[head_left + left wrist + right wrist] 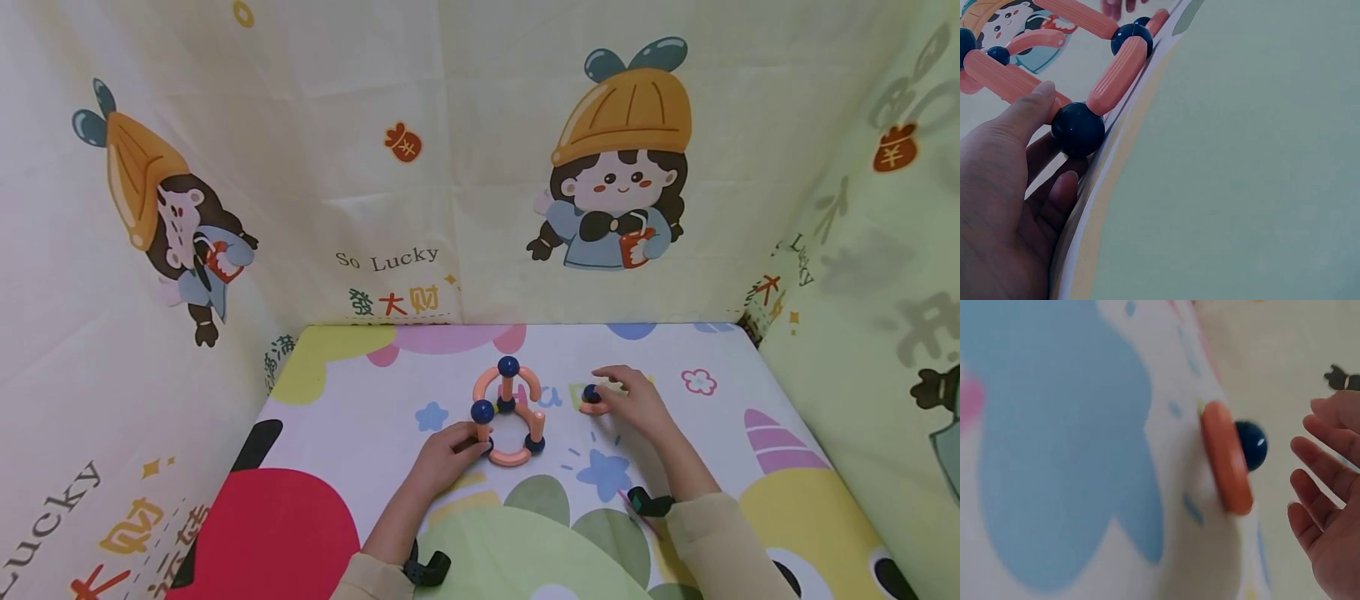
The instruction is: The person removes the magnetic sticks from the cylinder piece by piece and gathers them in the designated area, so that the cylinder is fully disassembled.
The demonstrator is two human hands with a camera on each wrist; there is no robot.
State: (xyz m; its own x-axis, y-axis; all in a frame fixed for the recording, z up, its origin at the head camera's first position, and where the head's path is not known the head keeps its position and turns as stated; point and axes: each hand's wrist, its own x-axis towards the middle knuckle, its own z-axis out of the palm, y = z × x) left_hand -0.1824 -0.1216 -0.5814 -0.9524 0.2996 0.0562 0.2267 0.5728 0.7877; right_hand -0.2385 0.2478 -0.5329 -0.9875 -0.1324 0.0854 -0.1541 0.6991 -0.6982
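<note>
A frame of orange rods and dark blue balls (510,458), like a magnetic stick-and-ball toy, stands on the table. Curved rods form its base ring, with upright rods rising from it and balls topping two of them. My left hand (442,458) holds its front left corner; the left wrist view shows the thumb along an orange rod (1007,78) and fingers by a dark blue ball (1077,129). To the right, a loose dark blue ball (1252,445) sits against a curved orange rod (1227,459). My right hand (637,400) hovers beside them, its fingers spread and apart from the ball.
The table bears a printed cloth (270,533) with cartoon shapes and letters. Patterned fabric walls (480,208) rise behind it and on both sides. Black straps with small devices (427,568) circle both wrists.
</note>
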